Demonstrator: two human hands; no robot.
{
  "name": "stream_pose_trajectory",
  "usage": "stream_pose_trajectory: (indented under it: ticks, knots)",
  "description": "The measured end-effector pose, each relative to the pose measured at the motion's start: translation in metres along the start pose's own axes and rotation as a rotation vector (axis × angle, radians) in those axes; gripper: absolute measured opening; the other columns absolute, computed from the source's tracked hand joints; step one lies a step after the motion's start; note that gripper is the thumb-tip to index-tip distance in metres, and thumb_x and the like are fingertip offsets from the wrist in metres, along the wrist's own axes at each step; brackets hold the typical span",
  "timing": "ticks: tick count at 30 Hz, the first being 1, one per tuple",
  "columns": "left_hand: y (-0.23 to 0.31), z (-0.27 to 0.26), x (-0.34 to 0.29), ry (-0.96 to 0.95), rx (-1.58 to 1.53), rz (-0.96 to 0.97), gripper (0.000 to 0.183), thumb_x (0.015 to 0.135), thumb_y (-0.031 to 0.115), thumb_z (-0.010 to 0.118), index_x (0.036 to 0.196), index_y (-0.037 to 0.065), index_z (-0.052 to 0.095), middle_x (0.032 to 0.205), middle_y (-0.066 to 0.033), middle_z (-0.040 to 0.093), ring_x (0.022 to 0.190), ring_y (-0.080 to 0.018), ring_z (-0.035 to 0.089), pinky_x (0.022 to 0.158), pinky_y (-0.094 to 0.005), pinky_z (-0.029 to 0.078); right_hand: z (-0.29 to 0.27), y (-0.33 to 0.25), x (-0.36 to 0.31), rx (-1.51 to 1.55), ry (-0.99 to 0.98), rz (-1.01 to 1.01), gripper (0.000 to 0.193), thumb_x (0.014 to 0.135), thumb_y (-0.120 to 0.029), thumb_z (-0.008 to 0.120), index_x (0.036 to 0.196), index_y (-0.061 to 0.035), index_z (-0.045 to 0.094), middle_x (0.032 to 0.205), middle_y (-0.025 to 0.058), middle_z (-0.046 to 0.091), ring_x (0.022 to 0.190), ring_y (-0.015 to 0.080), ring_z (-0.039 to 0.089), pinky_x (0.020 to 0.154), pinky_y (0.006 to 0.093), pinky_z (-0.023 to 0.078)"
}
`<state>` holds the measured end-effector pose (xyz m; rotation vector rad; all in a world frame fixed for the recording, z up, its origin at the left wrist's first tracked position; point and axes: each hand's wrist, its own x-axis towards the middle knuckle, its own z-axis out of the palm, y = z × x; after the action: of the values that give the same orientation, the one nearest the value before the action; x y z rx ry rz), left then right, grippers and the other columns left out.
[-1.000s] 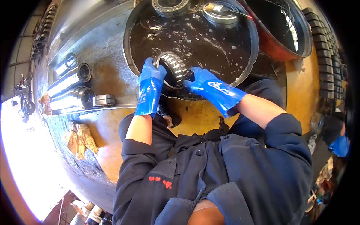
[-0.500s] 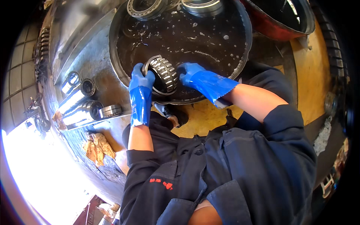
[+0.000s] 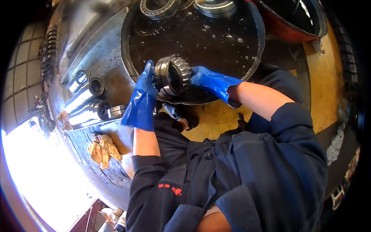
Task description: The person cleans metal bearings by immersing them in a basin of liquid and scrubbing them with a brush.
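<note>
A shiny steel roller bearing [image 3: 163, 77] is held tilted over the near rim of a large round basin [image 3: 128, 63] of dark liquid. My left hand [image 3: 147, 80], in a blue rubber glove, grips its smooth outer ring from the left, with the fingertips partly hidden behind the ring. On the other side my right hand [image 3: 199, 76], gloved alike, closes on the edge of the roller row; its fingertips are mostly hidden. Through the bearing's open middle the dark inside shows.
More bearing rings [image 3: 159, 8] sit at the basin's far side, one a broad ring [image 3: 215, 8]. Left of the basin, several bearings [image 3: 96, 86] rest on a metal surface near a crumpled brown cloth [image 3: 103, 150]. A red tub [image 3: 286, 29] stands at the far right.
The bearing has turned, so its smooth outer ring now faces left and its roller row faces right. My right hand has come against the rollers from slightly apart. The whole view has shifted a little.
</note>
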<state>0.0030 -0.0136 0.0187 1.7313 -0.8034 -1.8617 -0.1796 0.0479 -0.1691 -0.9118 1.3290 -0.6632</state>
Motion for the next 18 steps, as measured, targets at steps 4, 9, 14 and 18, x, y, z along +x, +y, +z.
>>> stream_pose_trajectory:
  ticks: [4,9,14,18]
  knots:
    - [0.0,-0.021,0.005,-0.002,0.004,-0.056,0.076,0.103,0.071,0.057,0.131,0.002,0.071,0.113,-0.014,0.078,0.099,-0.0261,0.075,0.094,-0.0427,0.06,-0.006,-0.088,-0.066,-0.276,-0.08,-0.044,0.047,0.084,-0.018,0.075,0.129,-0.0051,0.074,0.117,0.021,0.078,0.112,0.0361,0.075,0.096,0.0431,0.058]
    - [0.004,0.006,-0.01,-0.026,-0.035,0.008,0.067,0.108,0.063,0.054,0.13,0.001,0.071,0.113,-0.0131,0.078,0.094,-0.0239,0.075,0.091,-0.0383,0.06,-0.018,-0.125,-0.111,-0.444,-0.134,-0.136,0.052,0.09,-0.02,0.067,0.14,-0.0042,0.065,0.126,0.0264,0.073,0.12,0.0435,0.07,0.104,0.0488,0.056]
    - [-0.004,-0.004,-0.013,-0.065,-0.113,0.103,0.059,0.111,0.053,0.056,0.127,-0.001,0.072,0.11,-0.0119,0.078,0.094,-0.0199,0.074,0.091,-0.0349,0.059,-0.002,-0.129,-0.107,-0.588,-0.162,-0.193,0.041,0.092,-0.018,0.063,0.128,0.0,0.069,0.114,0.0297,0.074,0.11,0.0487,0.07,0.095,0.0522,0.057]
    - [-0.01,-0.005,0.001,-0.116,0.161,0.234,0.058,0.104,0.05,0.067,0.121,-0.005,0.074,0.108,-0.0112,0.078,0.094,-0.0186,0.073,0.089,-0.0341,0.058,-0.009,-0.15,-0.105,-0.668,-0.136,-0.307,0.031,0.089,-0.021,0.07,0.112,-0.001,0.077,0.108,0.0252,0.077,0.106,0.0439,0.074,0.091,0.0483,0.06]
